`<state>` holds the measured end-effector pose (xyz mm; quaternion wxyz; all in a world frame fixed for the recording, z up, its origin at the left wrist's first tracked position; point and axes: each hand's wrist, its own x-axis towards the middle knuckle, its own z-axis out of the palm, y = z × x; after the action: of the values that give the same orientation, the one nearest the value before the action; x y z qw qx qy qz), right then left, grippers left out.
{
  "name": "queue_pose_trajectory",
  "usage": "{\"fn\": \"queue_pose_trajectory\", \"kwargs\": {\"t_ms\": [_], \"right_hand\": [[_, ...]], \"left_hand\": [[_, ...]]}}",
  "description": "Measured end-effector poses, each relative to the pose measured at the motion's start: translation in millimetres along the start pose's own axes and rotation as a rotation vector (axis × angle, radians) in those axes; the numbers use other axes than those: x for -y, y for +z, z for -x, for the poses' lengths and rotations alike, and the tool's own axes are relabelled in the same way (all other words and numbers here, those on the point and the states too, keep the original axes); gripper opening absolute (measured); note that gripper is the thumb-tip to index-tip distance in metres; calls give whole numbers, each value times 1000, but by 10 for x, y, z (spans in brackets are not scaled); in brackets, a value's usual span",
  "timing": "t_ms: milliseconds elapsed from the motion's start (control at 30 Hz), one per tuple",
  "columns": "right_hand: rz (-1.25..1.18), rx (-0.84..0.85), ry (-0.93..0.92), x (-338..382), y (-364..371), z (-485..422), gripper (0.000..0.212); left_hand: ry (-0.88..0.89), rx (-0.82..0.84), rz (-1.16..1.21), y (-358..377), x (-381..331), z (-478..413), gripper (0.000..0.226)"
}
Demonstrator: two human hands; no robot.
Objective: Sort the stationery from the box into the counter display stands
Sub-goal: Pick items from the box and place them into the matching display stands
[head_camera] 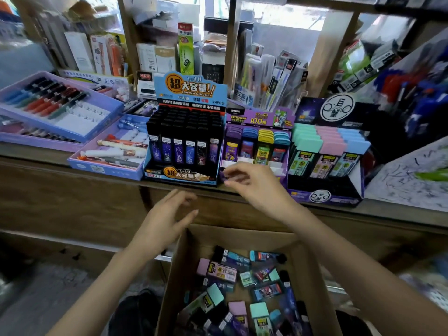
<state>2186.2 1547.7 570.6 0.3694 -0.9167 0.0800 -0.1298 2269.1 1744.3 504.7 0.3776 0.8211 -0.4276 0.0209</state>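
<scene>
Right hand (252, 185) is raised at the front lip of the purple display stand (257, 139), fingers loosely curled; motion blur at the fingertips, so cannot tell whether they pinch a small purple piece or merely touch the stand's edge. Left hand (167, 221) is lower, in front of the surface (29, 151), fingers straight and spread, holding nothing, just beyond the far left corner of the cardboard box (242, 236). Box sits open below the surface; loose lead cases (242, 287) lie jumbled in it, caps mint, pink, blue, purple and black. On the surface, side by side: black stand with blue header (186, 141), rows full; purple display stand in the middle with purple, blue, yellow and teal caps; dark stand (327, 151) at right with mint, pink and blue caps. Lilac pen tray (80, 122) is at far left.
</scene>
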Motion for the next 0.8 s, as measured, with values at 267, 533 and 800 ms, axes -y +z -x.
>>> {"fn": "queue_pose_trajectory", "kwargs": {"t_ms": [267,533,800], "right_hand": [[173,327,225,-1038,211,1041,28],[224,677,454,-2030,859,1919,49],[446,582,500,-2262,1269,2129,96]], "left_hand": [[-278,376,84,1078,195,606,31],[-372,772,-76,1671,557,1282,94],[-459,838,-194,1788,738,1429,129]]}}
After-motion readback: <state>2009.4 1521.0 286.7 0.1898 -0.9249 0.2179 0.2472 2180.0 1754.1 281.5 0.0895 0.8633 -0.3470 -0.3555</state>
